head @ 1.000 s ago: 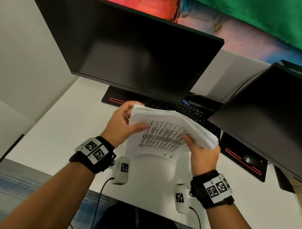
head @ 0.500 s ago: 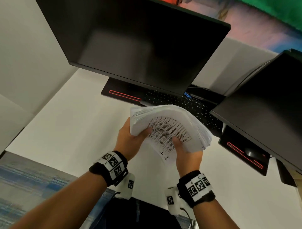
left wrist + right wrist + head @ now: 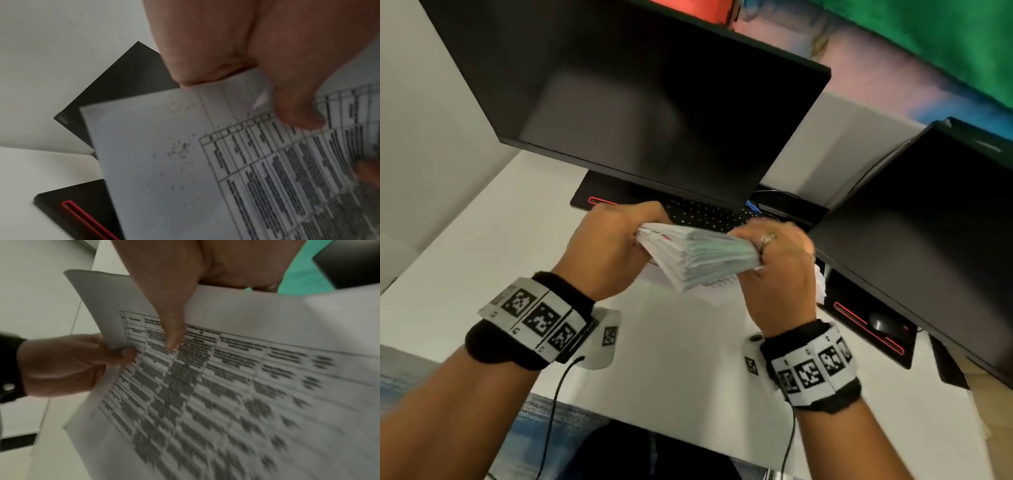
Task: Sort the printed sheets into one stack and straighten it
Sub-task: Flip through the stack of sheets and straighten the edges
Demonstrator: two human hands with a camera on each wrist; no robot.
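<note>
A thick stack of printed sheets (image 3: 698, 260) is held edge-on above the white desk (image 3: 482, 257), its edges uneven. My left hand (image 3: 606, 250) grips its left end and my right hand (image 3: 774, 260) grips its right end. In the left wrist view my left fingers (image 3: 300, 116) pinch a sheet printed with a table (image 3: 185, 162). Seen from the right wrist, my right thumb (image 3: 172, 337) presses on the printed table sheet (image 3: 226, 386), while the left hand (image 3: 72, 363) clasps the sheet's far edge. The stack's lower edge is hidden.
A dark monitor (image 3: 637, 102) stands close behind the hands, with a black keyboard (image 3: 705, 214) under it. A second dark monitor (image 3: 928, 222) is at the right, above a black red-trimmed mat (image 3: 893, 356) with a mouse (image 3: 881, 323).
The stack has turned from lying fanned and face-up to edge-on. Both hands have shifted from its near side to its two ends.
</note>
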